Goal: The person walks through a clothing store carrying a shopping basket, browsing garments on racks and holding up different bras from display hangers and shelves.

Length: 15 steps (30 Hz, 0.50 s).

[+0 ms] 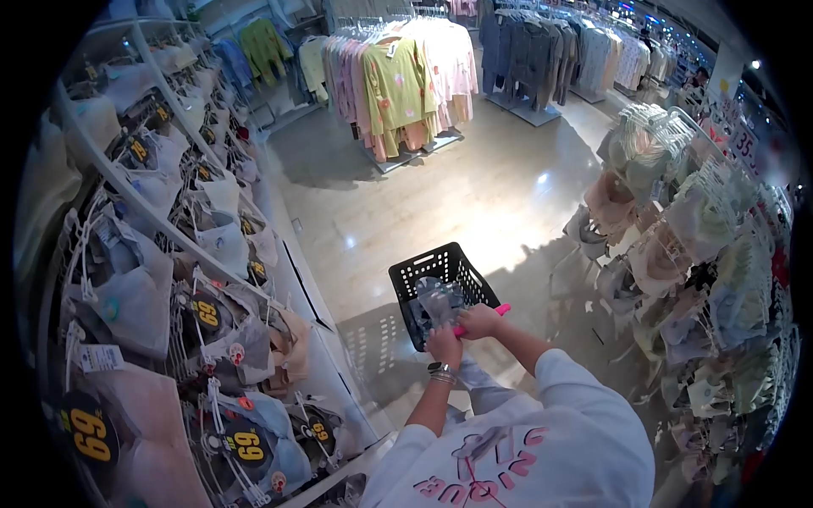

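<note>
A bright pink bar-shaped handle (505, 310) runs between my two hands, over the near edge of a black shopping basket (464, 256) with perforated sides. My right hand (481, 322) is wrapped round the bar, and the bar's end sticks out beyond it. At the bar's other end my left hand (444, 345) is closed, its fingers partly hidden. Just past my left hand, grey-blue goods in clear plastic (438, 298) lie in the basket. Whether the bar joins the basket cannot be made out.
Wall racks of bras (127, 288) with round price tags (90, 430) line the left. A stand hung with more bras (669, 254) is close on the right. Ahead across the pale floor (339, 195) are racks of pajamas (398, 85) and dark clothes (529, 59).
</note>
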Motion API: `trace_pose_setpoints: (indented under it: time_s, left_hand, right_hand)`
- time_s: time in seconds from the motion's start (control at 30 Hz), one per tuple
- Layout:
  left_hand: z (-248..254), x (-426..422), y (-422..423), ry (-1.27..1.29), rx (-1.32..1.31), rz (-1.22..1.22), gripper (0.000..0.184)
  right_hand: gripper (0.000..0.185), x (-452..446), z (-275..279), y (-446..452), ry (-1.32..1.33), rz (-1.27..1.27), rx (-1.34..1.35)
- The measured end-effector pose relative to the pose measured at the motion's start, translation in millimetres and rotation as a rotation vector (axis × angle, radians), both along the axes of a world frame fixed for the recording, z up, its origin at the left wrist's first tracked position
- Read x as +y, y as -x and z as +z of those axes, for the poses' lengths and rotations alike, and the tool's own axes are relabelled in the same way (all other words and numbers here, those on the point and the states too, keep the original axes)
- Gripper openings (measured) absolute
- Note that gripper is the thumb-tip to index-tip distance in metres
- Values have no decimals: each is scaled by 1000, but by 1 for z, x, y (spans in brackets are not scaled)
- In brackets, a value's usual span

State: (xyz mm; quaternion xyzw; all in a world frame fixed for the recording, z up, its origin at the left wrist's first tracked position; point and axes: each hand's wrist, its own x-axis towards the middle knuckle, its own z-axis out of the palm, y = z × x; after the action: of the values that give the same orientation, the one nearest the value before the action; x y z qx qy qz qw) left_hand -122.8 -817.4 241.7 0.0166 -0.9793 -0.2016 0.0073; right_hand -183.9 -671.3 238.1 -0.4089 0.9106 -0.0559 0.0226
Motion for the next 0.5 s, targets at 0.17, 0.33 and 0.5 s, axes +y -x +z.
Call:
trace_pose_setpoints:
  time_s: [0.17, 0.33, 0.5]
  left_hand:
    - [-4, -5, 48, 26, 24, 10, 21]
    - [-6, -16, 110, 34, 112, 25, 21]
    - [-14, -23, 179, 28, 43, 77, 25]
  right_hand:
    - [44, -4, -4, 49, 81, 49, 17]
    - [49, -17, -5, 114, 99, 64, 0]
    - [36, -29, -1, 182, 141, 89, -23]
